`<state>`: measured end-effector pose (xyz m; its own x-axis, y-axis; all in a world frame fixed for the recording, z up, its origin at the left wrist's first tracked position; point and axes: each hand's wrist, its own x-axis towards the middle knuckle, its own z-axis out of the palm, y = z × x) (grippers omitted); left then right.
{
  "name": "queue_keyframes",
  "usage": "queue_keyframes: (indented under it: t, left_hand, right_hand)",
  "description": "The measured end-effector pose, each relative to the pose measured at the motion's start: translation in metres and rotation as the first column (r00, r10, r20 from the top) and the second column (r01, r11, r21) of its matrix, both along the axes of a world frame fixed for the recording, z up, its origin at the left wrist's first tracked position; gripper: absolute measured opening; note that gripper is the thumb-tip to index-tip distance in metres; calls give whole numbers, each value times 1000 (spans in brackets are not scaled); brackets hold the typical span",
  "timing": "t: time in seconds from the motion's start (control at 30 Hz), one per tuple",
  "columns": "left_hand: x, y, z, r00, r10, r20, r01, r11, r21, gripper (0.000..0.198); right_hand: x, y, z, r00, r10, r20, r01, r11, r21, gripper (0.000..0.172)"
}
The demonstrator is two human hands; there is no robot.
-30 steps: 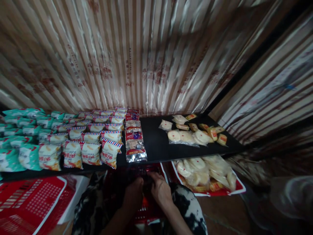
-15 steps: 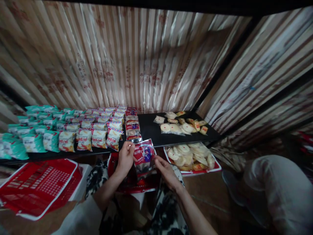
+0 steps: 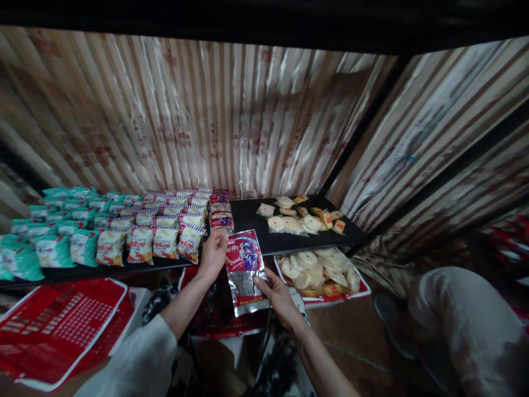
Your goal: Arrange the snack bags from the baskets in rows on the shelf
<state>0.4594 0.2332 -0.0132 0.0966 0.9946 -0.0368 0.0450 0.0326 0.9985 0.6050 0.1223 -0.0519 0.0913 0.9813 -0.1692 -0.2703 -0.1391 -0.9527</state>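
Note:
A red and silver snack packet hangs between my two hands, in front of the black shelf's edge. My left hand pinches its upper left corner. With thumb and fingers, my right hand grips its lower right side. Just beyond my left hand, a row of similar red packets lies on the black shelf. To the left of that row stand several white and yellow snack bags with striped tops. Turquoise snack bags fill the shelf's left end.
Flat pale packets and small yellow packets lie on the shelf's right part. Below them a red bag holds more pale packets. A red printed bag lies at lower left. Another person's bent leg is at right. A striped curtain hangs behind.
The packet has turned more upright and now shows its full front. My right hand has shifted down along its side; my left hand still pinches the top corner. The view has tilted up slightly.

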Motion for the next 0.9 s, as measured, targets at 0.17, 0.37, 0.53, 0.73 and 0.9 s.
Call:
queue_keyframes:
  t: [0.17,0.37,0.53,0.73,0.9]
  left_hand:
    - [5,12,-14,984,85,-160,-50,977,207,27]
    - [16,17,-24,843,247,-477,69,832,551,35]
    - [31,34,-28,733,234,-638,259,771,581,38]
    - [47,73,-37,632,200,-749,273,847,457,49]
    - [51,111,-50,580,203,-789,201,903,380,50]
  right_hand:
    - [10,23,-1,993,-63,-101,56,996,-65,43]
    - [36,101,4,957,-275,-92,266,959,-98,44]
    - [44,188,-3,959,-247,142,247,969,15,39]
    - [33,280,-19,862,-235,450,254,967,19,32]
    - [18,331,-28,774,-208,598,240,970,27,36]
